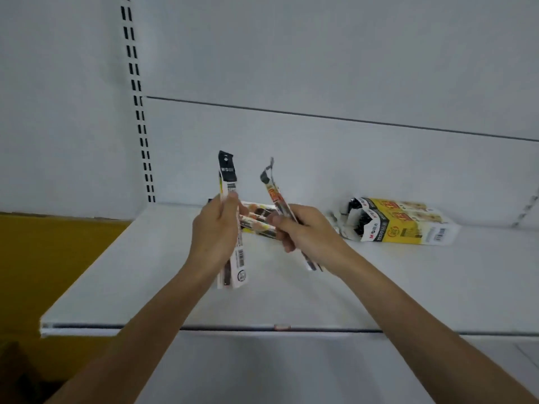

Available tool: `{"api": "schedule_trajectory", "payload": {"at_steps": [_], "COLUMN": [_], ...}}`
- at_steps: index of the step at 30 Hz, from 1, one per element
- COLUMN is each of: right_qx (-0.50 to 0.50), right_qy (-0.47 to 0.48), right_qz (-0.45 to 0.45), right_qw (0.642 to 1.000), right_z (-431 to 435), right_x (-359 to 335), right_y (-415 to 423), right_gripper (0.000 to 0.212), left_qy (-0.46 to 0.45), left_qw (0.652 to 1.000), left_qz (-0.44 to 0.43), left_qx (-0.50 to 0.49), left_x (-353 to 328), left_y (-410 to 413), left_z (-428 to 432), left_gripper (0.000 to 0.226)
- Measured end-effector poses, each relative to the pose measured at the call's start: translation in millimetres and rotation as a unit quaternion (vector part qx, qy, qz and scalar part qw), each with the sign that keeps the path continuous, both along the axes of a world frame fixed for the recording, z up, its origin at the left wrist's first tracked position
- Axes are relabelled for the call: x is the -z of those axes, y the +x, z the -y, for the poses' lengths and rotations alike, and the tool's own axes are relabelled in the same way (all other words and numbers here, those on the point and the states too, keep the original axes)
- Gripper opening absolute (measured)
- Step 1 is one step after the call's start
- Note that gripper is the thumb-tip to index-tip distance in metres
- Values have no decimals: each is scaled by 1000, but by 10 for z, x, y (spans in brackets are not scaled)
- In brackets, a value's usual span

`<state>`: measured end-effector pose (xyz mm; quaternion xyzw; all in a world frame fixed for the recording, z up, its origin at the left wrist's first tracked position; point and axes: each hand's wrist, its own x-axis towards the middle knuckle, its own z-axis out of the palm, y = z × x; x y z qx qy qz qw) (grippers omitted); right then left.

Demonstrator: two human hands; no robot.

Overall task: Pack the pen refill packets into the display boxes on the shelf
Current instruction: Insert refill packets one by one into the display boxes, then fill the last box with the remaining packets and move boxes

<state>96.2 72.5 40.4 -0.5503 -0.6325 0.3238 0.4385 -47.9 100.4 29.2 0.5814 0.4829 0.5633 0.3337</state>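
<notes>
Display box (408,228) on shelf (140,272), loose packets (259,221) nearby

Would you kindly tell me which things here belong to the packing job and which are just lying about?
Job: left hand, left-hand packet, right hand, right-hand packet, loose packets on the shelf, display box.
Just about: slotted upright, yellow panel.

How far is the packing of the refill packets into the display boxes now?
Done: the display box at the right of the shelf already holds several packets. In hand: the left hand grips a white packet, the right hand an orange packet, both held above the shelf. Left: these two, and the further packets behind the hands; whether those lie in a box is hidden.
</notes>
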Motion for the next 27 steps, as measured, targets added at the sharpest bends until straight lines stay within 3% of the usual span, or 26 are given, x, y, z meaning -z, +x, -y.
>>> {"api": "schedule_trajectory", "payload": {"at_steps": [3, 7, 9, 13, 17, 21, 27], "right_qx": [99, 241, 299, 378, 443, 481, 536], "right_qy": [7, 31, 19, -26, -82, -130, -173], "right_qz": [70, 190, 231, 327, 345, 348, 325], "right_qw": [993, 951, 926, 866, 823, 794, 760], "right_z": [155, 591, 901, 1663, 2593, 3513, 4509], "right_x": [4, -27, 0, 103, 112, 93, 32], "right_y": [619, 1552, 2039, 2996, 3910, 4737, 5690], "right_gripper": [15, 19, 20, 23, 23, 23, 21], "left_qy": [20, 83, 99, 177, 228, 221, 224], "left_qw": [996, 950, 919, 855, 802, 779, 739], "left_qz": [6, -227, -273, -306, -313, -277, -258], "left_qx": [89, 198, 266, 380, 454, 518, 581], "left_x": [-49, -30, -20, 26, 80, 161, 255], "left_y": [356, 1117, 1571, 2570, 3693, 4816, 6152], "left_z": [32, 213, 375, 821, 1424, 2087, 2809], "left_gripper": [34, 19, 14, 25, 30, 14, 14]}}
